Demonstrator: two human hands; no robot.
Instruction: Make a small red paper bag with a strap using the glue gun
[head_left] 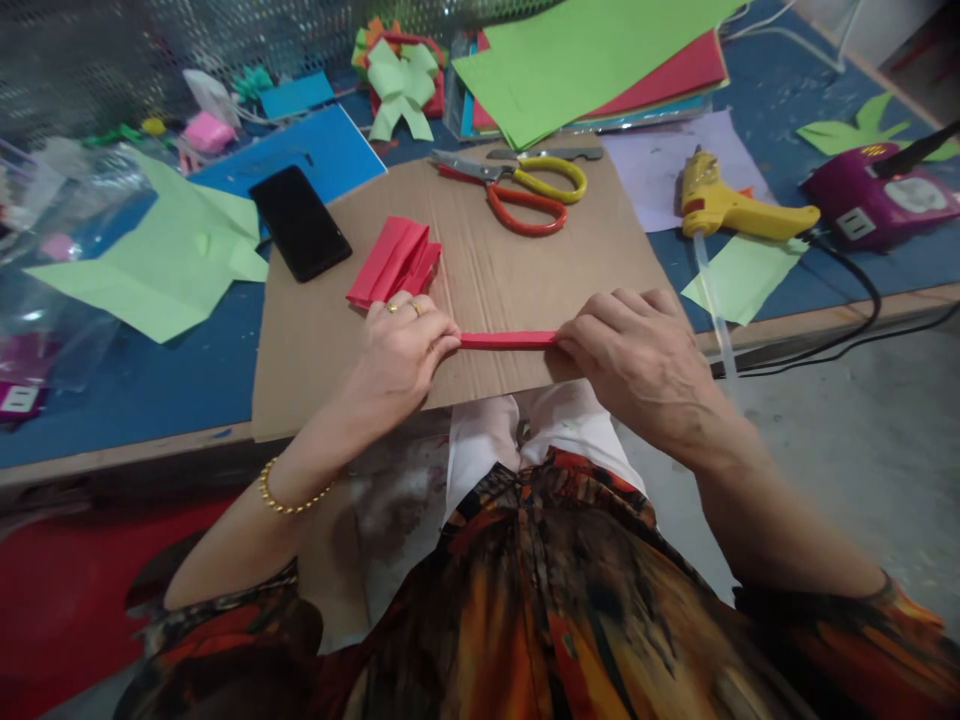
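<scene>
A narrow folded strip of red paper [510, 341] stretches level between my hands, just above the front part of a cardboard sheet [517, 280]. My left hand [409, 345] pinches its left end, and my right hand [634, 350] pinches the other end, with the fingers curled over it. Right behind my left hand lies a bundle of folded red paper [397, 260]. Scissors [517, 185] with one yellow and one red handle rest farther back on the cardboard, close to a craft knife [547, 154].
A black phone [300, 222] lies at the cardboard's left edge, beside cut light-green paper [172, 250]. On the right are a yellow glue gun [739, 205] with its cord and a purple power box [877, 195]. Coloured sheets [592, 60] are stacked at the back.
</scene>
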